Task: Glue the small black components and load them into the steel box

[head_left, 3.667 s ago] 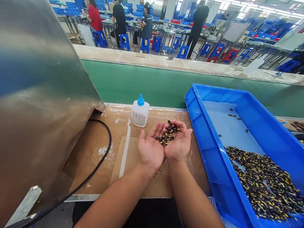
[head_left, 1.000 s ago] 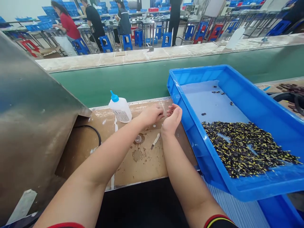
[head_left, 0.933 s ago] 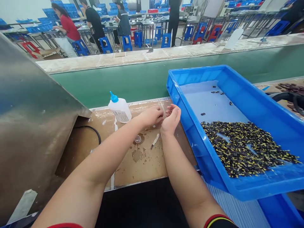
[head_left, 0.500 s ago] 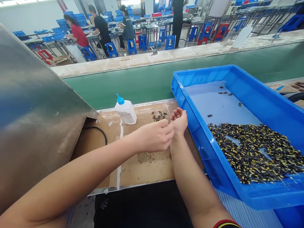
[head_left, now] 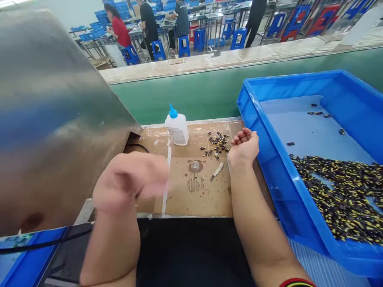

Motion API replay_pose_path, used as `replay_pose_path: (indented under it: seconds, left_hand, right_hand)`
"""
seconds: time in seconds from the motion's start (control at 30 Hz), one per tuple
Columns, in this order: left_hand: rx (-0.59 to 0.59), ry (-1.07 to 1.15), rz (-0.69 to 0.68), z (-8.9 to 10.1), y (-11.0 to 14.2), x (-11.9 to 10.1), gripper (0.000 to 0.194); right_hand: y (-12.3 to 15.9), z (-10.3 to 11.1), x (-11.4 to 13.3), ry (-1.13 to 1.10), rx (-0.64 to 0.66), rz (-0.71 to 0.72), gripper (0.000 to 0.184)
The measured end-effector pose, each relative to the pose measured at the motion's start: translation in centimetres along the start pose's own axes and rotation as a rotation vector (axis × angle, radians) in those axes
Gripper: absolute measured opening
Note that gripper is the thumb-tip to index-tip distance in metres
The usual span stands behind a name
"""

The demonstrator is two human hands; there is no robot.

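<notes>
My left hand (head_left: 131, 179) is smeared by motion, off to the left by the metal housing, fingers bent. A small dark speck shows under its fingertips, too blurred to name. Palm up, my right hand (head_left: 243, 149) rests beside the blue bin with its fingers loosely cupped. Nothing is visible in that palm. Just left of it lies a loose pile of small black-and-yellow parts (head_left: 220, 143). Nearer me on the cardboard (head_left: 179, 203) are a small white-handled blade (head_left: 217, 171) and a small round clear cup (head_left: 195, 166) on a brown stain.
A white bottle with a blue nozzle (head_left: 177, 129) stands behind the cup. The large blue bin (head_left: 278, 159) at right holds a heap of black-and-yellow parts (head_left: 344, 191). A slanted metal housing (head_left: 60, 119) bounds the left. Several people sit or stand at far tables.
My left hand has swung left, away from my right hand, toward the metal housing. That uncovers the blade and cup. My right hand stays cupped beside the bin; the view has shifted.
</notes>
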State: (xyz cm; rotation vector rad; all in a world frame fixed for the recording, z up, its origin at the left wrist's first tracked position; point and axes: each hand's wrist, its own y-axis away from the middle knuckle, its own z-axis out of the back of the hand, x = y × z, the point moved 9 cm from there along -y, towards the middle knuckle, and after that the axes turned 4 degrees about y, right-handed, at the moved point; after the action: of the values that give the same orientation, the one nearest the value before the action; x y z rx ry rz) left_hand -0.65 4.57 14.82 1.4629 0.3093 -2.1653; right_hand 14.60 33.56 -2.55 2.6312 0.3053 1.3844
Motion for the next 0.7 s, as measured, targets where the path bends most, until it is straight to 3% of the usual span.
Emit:
replay_pose_path:
  seconds: [0.1,0.2,0.27,0.37,0.47,0.57,0.7]
  left_hand:
    - [-0.119,-0.013,0.08,2.4,-0.9,5.0,0.05]
    - [-0.122,0.102,0.093,2.2,-2.0,9.0,0.051]
    - [-0.04,0.351,0.144,0.5,-2.3,10.9,0.051]
    - [0.092,0.845,0.268,-3.6,-2.1,12.4,0.053]
    - [0.112,1.212,0.397,-7.2,-1.6,13.8,0.058]
    - [0.096,1.38,0.544,-9.5,-0.1,15.6,0.059]
    - [0.079,1.451,0.583,-9.8,2.9,16.8,0.056]
  right_hand:
    - [0.4,0.3,0.4,-0.053,-0.061,-0.003,0.032]
    - [0.7,-0.1,0.8,-0.066,-0.04,-0.004,0.034]
    - [0.9,-0.3,0.9,-0.077,-0.028,-0.006,0.036]
    - [1.1,-0.6,0.7,-0.071,-0.011,-0.023,0.038]
    - [1.4,-0.9,0.5,-0.048,0.015,-0.017,0.037]
    - [1.5,-1.0,0.4,-0.025,0.027,-0.016,0.037]
    - [1.5,-0.9,0.1,-0.044,0.011,-0.076,0.04]
